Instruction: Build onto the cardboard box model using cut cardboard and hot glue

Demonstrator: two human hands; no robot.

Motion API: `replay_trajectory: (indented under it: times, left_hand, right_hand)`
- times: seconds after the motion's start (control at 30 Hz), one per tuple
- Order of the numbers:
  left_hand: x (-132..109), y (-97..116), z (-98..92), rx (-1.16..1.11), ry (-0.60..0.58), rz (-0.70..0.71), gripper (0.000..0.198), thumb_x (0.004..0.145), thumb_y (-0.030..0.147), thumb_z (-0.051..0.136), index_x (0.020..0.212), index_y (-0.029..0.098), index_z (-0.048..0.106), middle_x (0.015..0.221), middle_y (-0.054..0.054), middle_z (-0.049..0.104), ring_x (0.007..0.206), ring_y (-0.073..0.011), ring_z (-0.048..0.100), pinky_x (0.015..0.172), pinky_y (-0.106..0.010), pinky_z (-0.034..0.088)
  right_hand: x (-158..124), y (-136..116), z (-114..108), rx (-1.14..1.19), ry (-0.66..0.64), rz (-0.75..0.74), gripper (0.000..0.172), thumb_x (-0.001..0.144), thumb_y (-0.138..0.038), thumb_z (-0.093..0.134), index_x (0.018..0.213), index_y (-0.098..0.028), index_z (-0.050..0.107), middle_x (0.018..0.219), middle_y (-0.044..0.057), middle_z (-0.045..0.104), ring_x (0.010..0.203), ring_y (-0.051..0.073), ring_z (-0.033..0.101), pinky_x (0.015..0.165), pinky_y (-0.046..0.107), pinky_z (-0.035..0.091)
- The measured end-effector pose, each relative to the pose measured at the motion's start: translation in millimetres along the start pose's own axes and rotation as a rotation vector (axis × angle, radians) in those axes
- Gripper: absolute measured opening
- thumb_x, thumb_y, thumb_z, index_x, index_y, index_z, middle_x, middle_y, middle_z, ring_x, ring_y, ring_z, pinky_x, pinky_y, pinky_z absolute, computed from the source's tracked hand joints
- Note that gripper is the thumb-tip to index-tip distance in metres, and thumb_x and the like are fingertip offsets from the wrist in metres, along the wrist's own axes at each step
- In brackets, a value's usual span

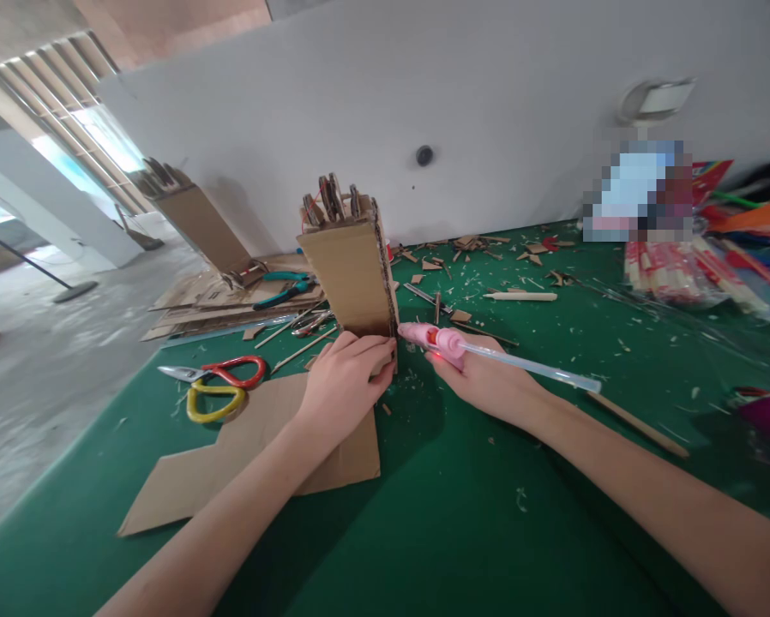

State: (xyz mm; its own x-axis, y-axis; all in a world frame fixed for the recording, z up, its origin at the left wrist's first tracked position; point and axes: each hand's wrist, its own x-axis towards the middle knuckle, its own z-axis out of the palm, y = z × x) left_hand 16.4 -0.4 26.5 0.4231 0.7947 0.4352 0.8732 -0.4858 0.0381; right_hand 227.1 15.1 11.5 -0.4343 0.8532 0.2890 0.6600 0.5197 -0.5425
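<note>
A tall cardboard box structure [351, 272] stands upright before me, with layered cardboard pieces poking out of its top. Around its lower part, my left hand [346, 377] is closed, the fingers curled at the bottom edge. My right hand [488, 377] grips a pink glue gun [449, 342], a translucent glue stick [532, 366] jutting from its rear. The gun's nozzle meets, or nearly meets, the box's right edge near the base. A flat cut cardboard sheet [256, 437] lies beneath my left hand and forearm.
Scissors with red and yellow handles [214, 386] lie left. Behind them, teal-handled pliers [285, 290] rest near stacked cardboard [185, 300] and a second cardboard structure [205, 227]. Scraps [433, 264], a wooden stick [639, 424] and bagged glue sticks [661, 270] lie on the green table.
</note>
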Motion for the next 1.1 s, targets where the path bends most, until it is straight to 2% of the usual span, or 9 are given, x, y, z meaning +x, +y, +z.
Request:
replay_trajectory:
  times: [0.17,0.37,0.63,0.83,1.0,1.1]
  left_hand:
    - [-0.7,-1.1,1.8,0.002,0.016,0.008,0.023,0.088,0.024,0.051,0.104,0.023,0.068,0.107,0.0,0.07,0.087,-0.0195,0.055,0.079,-0.035,0.048]
    - [-0.7,-1.7,2.5,-0.001,0.027,0.019,0.023,0.088,0.024,0.051,0.104,0.023,0.068,0.106,-0.001,0.07,0.085,-0.0193,0.055,0.079,-0.036,0.048]
    - [0.1,-0.5,1.3,0.004,0.022,0.02,0.024,0.088,0.024,0.052,0.106,0.022,0.067,0.107,-0.001,0.07,0.085,-0.0196,0.054,0.078,-0.035,0.048]
    - [0.0,-1.1,1.1,-0.001,0.025,0.013,0.023,0.088,0.024,0.051,0.104,0.022,0.068,0.106,0.0,0.07,0.085,-0.0195,0.054,0.078,-0.034,0.048]
    - [-0.7,-0.7,0.5,0.003,0.029,0.019,0.024,0.088,0.024,0.052,0.105,0.022,0.068,0.106,-0.001,0.07,0.084,-0.0197,0.054,0.078,-0.035,0.048]
    - [-0.6,-0.7,0.5,0.0,0.016,0.012,0.024,0.088,0.024,0.052,0.105,0.022,0.068,0.107,-0.001,0.07,0.085,-0.02,0.054,0.078,-0.035,0.048]
  right_hand:
    - [2.4,0.8,-0.5,-0.003,-0.003,0.0,0.041,0.093,-0.034,0.04,0.13,-0.026,0.054,0.122,0.005,0.063,0.106,0.024,0.061,0.09,0.038,0.05]
    - [2.9,1.8,0.3,-0.007,0.008,-0.008,0.037,0.092,-0.033,0.042,0.124,-0.026,0.059,0.105,0.006,0.069,0.097,0.024,0.064,0.084,0.038,0.053]
    - [6.4,-1.6,-2.8,-0.005,-0.066,-0.063,0.042,0.094,-0.028,0.037,0.133,-0.026,0.05,0.13,0.005,0.058,0.114,0.024,0.056,0.095,0.042,0.048]
    - [4.7,2.6,0.0,0.018,-0.011,-0.028,0.038,0.092,-0.033,0.042,0.127,-0.027,0.056,0.114,0.005,0.066,0.105,0.024,0.062,0.091,0.038,0.05]
    - [6.0,0.4,-2.8,0.0,-0.062,-0.071,0.041,0.094,-0.03,0.037,0.131,-0.026,0.051,0.125,0.005,0.061,0.11,0.024,0.059,0.095,0.039,0.047]
    - [5.3,-2.0,-5.2,-0.019,-0.061,-0.033,0.04,0.094,-0.03,0.036,0.13,-0.025,0.053,0.12,0.006,0.063,0.105,0.024,0.061,0.09,0.04,0.049]
